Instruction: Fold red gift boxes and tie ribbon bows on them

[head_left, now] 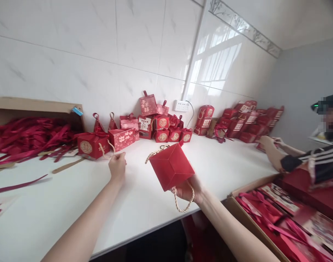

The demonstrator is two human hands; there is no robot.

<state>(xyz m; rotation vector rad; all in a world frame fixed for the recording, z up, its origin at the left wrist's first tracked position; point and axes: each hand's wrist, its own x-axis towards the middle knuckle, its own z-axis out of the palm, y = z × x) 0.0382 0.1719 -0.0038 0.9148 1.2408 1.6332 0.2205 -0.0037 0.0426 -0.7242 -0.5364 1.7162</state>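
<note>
A red box (172, 165) with twisted gold cord handles is tilted above the white table, its plain folded side facing me. My right hand (187, 189) grips it from below and behind, and one cord loop (183, 203) hangs beside the fingers. At the left, my left hand (118, 165) is closed near the cord of a red floral bag (122, 139); whether anything is between its fingers is too small to tell. A red box with a gold emblem (92, 145) stands just beyond it.
Red ribbons (38, 136) fill a carton at the left. Small red boxes (162, 135) stand along the wall, with more stacked at the right (237, 122). An open carton (265, 233) is at the lower right. Another person's arms (275, 153) reach over the table's far right.
</note>
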